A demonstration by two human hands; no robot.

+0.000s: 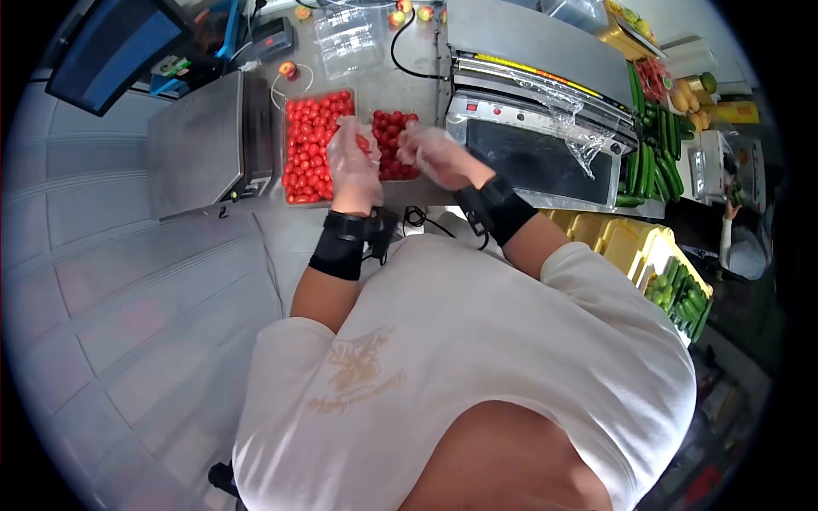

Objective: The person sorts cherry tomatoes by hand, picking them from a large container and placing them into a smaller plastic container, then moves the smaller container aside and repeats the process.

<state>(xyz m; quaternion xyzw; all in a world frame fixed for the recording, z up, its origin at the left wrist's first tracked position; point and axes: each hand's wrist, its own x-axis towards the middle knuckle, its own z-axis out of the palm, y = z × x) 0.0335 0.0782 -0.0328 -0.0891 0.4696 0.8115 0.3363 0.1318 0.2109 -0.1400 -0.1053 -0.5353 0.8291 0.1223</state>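
Observation:
A clear tray of bright red cherry tomatoes (308, 140) lies on the metal counter. Just right of it is a smaller batch of darker red cherry tomatoes (390, 128), partly covered by my hands. My left hand (354, 166), in a clear plastic glove, is over the tray's right edge with its fingers curled around a cherry tomato (363, 144). My right hand (436, 155), gloved too, reaches over the right side of the darker batch. Its fingers are bent together, and what they hold, if anything, is hidden.
A film-wrapping machine (537, 157) stands to the right, with cucumbers (656, 162) beyond it. On the left is a steel box-like unit (200, 145), with a monitor (119, 51) above. Clear plastic containers (345, 38) and an apple (288, 70) sit behind. A person (745, 255) is at far right.

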